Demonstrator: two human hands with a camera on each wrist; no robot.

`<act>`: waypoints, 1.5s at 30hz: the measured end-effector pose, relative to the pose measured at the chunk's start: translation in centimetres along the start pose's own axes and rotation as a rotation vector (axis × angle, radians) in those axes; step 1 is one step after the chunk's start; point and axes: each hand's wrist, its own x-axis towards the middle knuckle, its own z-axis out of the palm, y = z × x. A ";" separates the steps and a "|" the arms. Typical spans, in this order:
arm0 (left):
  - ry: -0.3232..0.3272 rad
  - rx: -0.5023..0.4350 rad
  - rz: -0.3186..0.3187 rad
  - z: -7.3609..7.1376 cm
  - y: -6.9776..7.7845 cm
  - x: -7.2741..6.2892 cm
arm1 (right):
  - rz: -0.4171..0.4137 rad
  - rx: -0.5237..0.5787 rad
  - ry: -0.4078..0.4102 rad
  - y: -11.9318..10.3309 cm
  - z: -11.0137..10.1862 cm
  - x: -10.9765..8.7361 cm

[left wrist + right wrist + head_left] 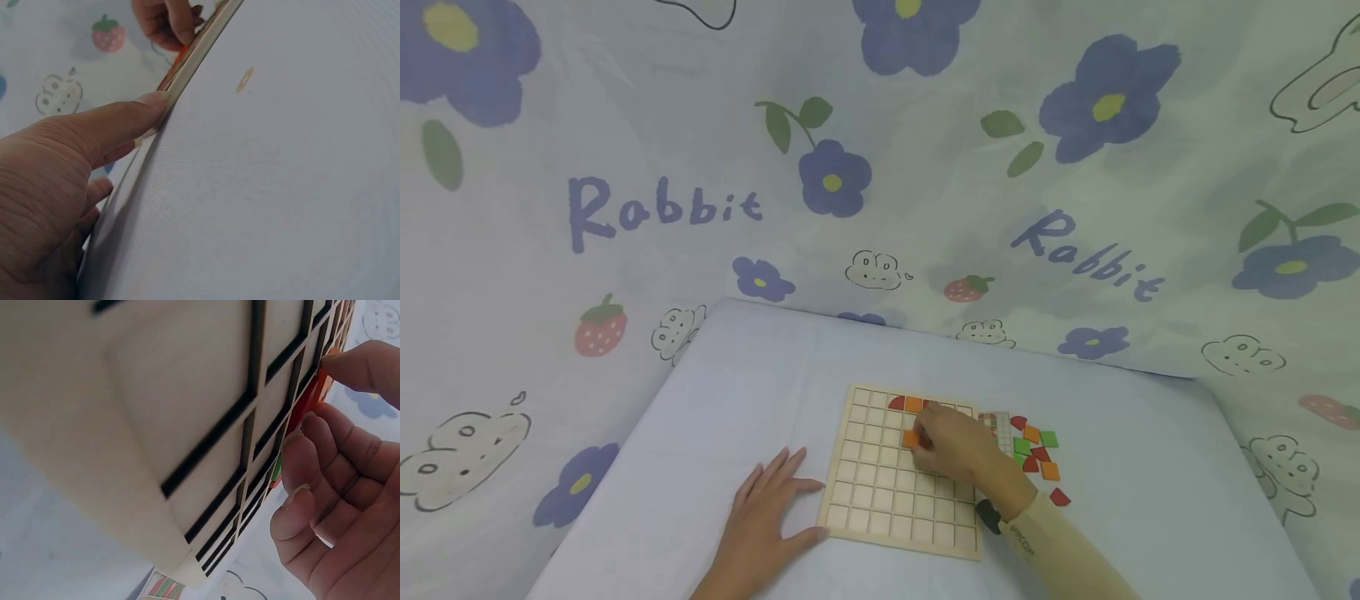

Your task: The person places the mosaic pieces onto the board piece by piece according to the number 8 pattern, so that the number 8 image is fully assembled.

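A wooden grid board (882, 476) lies on the white table. My right hand (955, 442) is over its upper part and pinches an orange square tile (911, 438) at the grid. In the right wrist view, thumb and fingertips are at the orange piece (322, 375), with a red piece (303, 407) and some green (277, 470) beside it. Along the top row sit a red quarter-round tile (897, 403) and an orange square (913, 405); more red is partly hidden by the hand. My left hand (763, 517) rests with spread fingers, its thumb touching the board's left edge.
Right of the board lie a pattern card (1002, 433) and several loose tiles: red quarter-rounds (1060, 497), orange squares (1050, 471) and green squares (1048, 438). A patterned cloth (880, 208) with flowers and rabbits hangs behind the table.
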 end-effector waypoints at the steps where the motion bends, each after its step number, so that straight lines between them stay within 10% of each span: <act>1: 0.002 0.002 0.001 0.1 -0.1 0.0 | -0.005 -0.001 -0.001 0.0 0.0 0.0; 11: -0.018 0.056 0.089 0.5 -0.3 -0.3 | -0.006 0.010 -0.006 -0.1 -0.1 -0.1; 22: -0.225 -0.023 0.088 0.1 0.9 0.1 | 0.031 0.036 -0.028 -0.3 0.0 0.1; 45: -0.222 0.287 0.097 0.6 3.0 -0.1 | 0.083 0.074 0.102 0.9 0.0 -2.2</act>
